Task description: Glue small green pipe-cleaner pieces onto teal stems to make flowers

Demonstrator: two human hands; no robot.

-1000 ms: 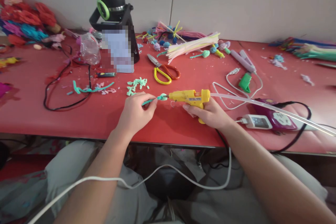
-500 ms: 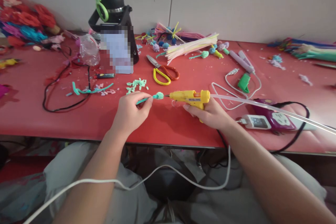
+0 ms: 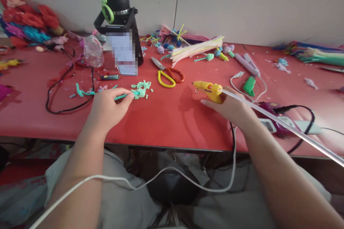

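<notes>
My left hand [image 3: 111, 109] pinches a teal pipe cleaner stem [image 3: 121, 97] whose tip end reaches the small pile of mint-green cut pieces [image 3: 143, 86] on the red table. The tip blends with the pieces, so I cannot make out its exact shape. To the right, my right hand [image 3: 232, 105] is wrapped round the handle of a yellow hot glue gun [image 3: 208, 87], nozzle pointing left. A long clear glue stick [image 3: 271, 114] sticks out of the gun's back toward the lower right. Between the hands and farther back lie scissors [image 3: 168, 75] with yellow and orange handles.
A black bottle [image 3: 138, 43] stands at the back with a phone-like screen [image 3: 122, 50] before it. Bundled pale pipe cleaners [image 3: 197, 50] lie behind the scissors. A purple power strip [image 3: 282, 120] sits at right; a white cable [image 3: 172, 170] hangs across my lap.
My left hand has moved left with the stem, bringing its tip from the glue gun's nozzle to the mint pieces. My right hand has drawn the glue gun back to the right and turned it.
</notes>
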